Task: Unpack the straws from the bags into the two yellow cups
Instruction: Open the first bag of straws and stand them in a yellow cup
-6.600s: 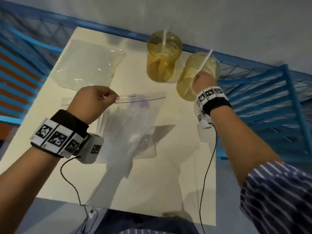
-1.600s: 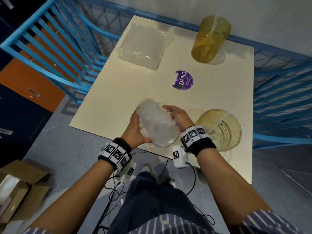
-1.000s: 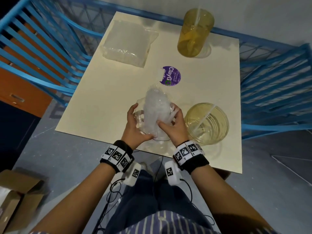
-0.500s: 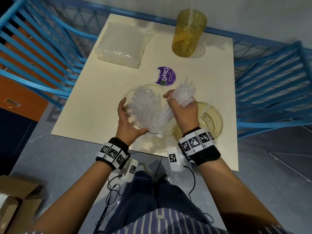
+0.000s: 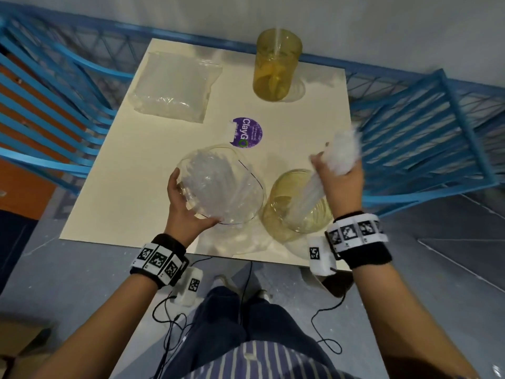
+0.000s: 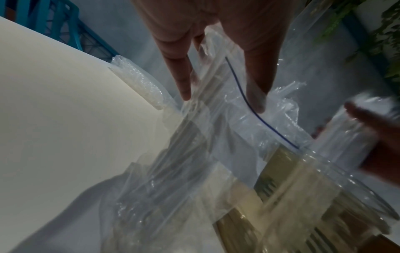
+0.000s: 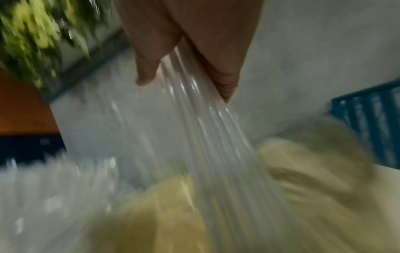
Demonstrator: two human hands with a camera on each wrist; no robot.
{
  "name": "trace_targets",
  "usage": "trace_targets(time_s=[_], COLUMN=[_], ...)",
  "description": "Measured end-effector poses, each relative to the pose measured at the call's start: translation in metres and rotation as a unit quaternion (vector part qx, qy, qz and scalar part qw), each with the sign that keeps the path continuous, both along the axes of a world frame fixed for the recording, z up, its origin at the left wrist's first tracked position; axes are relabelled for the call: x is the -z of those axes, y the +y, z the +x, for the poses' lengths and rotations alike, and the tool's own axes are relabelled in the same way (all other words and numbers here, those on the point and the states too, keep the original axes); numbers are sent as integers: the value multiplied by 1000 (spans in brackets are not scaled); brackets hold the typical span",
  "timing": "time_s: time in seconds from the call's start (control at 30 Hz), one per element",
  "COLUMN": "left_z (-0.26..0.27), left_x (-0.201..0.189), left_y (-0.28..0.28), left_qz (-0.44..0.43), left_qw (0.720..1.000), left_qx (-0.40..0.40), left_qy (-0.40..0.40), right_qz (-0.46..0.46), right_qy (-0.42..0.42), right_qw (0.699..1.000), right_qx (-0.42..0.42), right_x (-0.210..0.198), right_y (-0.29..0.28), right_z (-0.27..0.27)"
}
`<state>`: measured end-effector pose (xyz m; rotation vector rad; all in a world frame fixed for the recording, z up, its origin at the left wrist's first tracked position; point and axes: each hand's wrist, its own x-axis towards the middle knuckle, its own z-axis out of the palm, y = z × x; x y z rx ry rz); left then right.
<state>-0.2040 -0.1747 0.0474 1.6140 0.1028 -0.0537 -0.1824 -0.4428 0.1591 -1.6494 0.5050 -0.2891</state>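
My left hand grips the open zip bag of clear straws near the table's front edge; its fingers pinch the bag's mouth by the blue zip line. My right hand grips a bundle of clear straws whose lower ends reach down into the near yellow cup. The right wrist view shows the same bundle of straws running from the hand into the near yellow cup, blurred. The far yellow cup stands at the table's back edge with one straw in it.
A second, closed bag of straws lies at the back left of the cream table. A purple round ClayGo sticker sits mid-table. Blue railings flank the table on both sides. A cardboard box is on the floor at left.
My right hand has pulled a bundle of straws out of the bag and carried it right, over the near yellow cup. The left hand still holds the bag open.
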Motion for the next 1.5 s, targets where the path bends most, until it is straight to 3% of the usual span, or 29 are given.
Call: trace_targets(time_s=[0.03, 0.1, 0.23, 0.37, 0.43, 0.53, 0.67, 0.93, 1.23, 1.33, 1.5], left_z=[0, 0, 0, 0, -1, -1, -2, -8, -1, -1, -3], left_x=[0, -2, -5, -8, -7, -5, 0, 12, -4, -8, -4], left_y=[0, 1, 5, 8, 11, 16, 23, 10, 19, 19, 20], left_qz=[3, 8, 13, 17, 23, 37, 43, 84, 67, 60, 48], left_qw=[1000, 1000, 1000, 999, 999, 999, 999, 995, 997, 997, 998], left_qx=[4, 7, 19, 27, 27, 24, 31, 50, 29, 35, 38], left_qy=[-3, -9, -18, -21, -18, -12, -8, -2, -18, -17, -24], right_qz=[-34, -85, -165, -247, -208, -122, -31, 52, 84, 89, 174], right_qy=[47, 64, -36, -150, -155, -90, 22, 114, 38, -1, -111], right_qw=[998, 994, 986, 955, 952, 954, 967, 966, 987, 990, 978], right_qx=[-19, -34, -3, -70, -160, -260, -250, -224, -133, -106, -33], right_x=[17, 40, 42, 20, 23, 47, 69, 83, 51, 22, -42], right_y=[0, -3, -4, 22, 47, 83, 109, 141, 137, 127, 84], right_z=[-4, -12, -22, -27, -29, -31, -22, -8, 0, 2, 4])
